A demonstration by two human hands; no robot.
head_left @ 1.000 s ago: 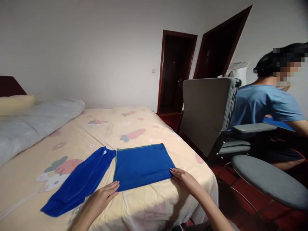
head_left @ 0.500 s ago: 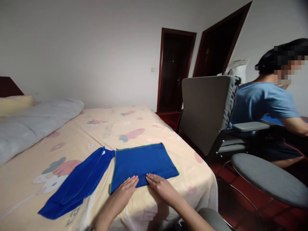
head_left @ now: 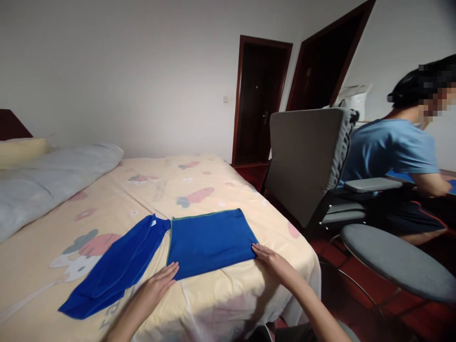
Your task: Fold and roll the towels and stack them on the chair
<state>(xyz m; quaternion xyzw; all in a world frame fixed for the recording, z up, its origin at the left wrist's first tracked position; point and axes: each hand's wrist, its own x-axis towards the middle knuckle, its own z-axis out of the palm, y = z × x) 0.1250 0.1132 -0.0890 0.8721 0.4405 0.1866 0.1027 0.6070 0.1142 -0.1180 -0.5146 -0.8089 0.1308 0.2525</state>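
Observation:
A blue cloth with green edging lies flat as a rough rectangle near the bed's front edge. My left hand rests on its near left corner, fingers stretched out. On the near right corner lies my right hand, its fingers also extended flat. The thumbs are partly hidden. To the left, a second blue cloth lies in a long, loosely folded strip with a small white label at its far end. That strip's far end meets the flat cloth's far left corner.
The bed has a cream sheet with a carrot and rabbit print. A grey quilt and a yellow pillow lie at the left. Right of the bed stand a grey chair, a round stool and a seated person.
My hands have slid apart from the middle of the cloth's near edge, the left to the near left corner, the right to the near right corner. The seated person's arm has shifted slightly.

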